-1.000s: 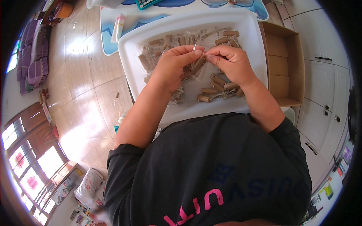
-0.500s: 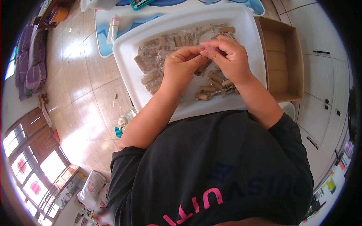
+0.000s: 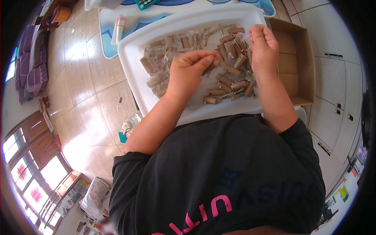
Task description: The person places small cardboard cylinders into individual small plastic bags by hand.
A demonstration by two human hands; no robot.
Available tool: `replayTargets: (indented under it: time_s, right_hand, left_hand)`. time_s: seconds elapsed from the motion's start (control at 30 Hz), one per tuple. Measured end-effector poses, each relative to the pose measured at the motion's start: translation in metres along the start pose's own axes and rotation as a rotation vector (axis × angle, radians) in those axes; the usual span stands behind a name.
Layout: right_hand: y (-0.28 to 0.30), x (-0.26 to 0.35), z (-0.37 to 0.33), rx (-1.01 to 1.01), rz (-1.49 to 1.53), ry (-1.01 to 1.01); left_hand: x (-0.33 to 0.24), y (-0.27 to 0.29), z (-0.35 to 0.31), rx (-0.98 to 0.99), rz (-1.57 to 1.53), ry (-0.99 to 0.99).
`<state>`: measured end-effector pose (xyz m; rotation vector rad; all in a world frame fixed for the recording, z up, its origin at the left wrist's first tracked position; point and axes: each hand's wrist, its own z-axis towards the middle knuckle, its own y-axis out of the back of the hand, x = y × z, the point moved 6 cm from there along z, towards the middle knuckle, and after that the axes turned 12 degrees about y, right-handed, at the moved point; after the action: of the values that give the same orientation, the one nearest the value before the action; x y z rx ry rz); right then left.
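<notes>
My left hand (image 3: 184, 74) is closed in a pinch over the middle of a white plastic tub (image 3: 127, 66). A bit of clear plastic bag shows at its fingertips, and a brown piece lies partly hidden beneath them. At the tub's right rim, my right hand (image 3: 264, 51) is raised with fingers pressed together; what they hold, if anything, is too small to make out. Loose brown wooden cylinders (image 3: 224, 80) with metal chains lie in the tub's right part. Similar cylinders in clear bags (image 3: 156, 81) fill its left part.
An open cardboard box (image 3: 288, 62) stands against the tub's right side. Under the tub is a blue-and-white table (image 3: 107, 23), with a bundle of clear bags (image 3: 118, 29) at its left. A clear bottle (image 3: 131, 122) stands below left. White cabinets (image 3: 333, 86) line the right.
My hands were together over the tub and are now apart. The right hand has moved right and up to the tub's rim, uncovering more loose cylinders; the left has barely shifted.
</notes>
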<state>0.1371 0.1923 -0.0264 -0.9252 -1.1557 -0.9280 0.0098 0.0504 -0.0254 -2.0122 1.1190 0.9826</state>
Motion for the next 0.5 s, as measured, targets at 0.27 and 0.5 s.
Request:
replayTargets:
  time_s: [0.27,0.5]
  right_hand:
    - [-0.023,-0.006,-0.012,0.311,0.387,-0.254]
    - [-0.039,-0.009,-0.028,0.492,-0.076,-0.141]
  left_hand:
    - [-0.014,0.019,0.001,-0.134,-0.191,-0.044]
    - [-0.014,0.018,0.002,-0.11,-0.156,-0.052]
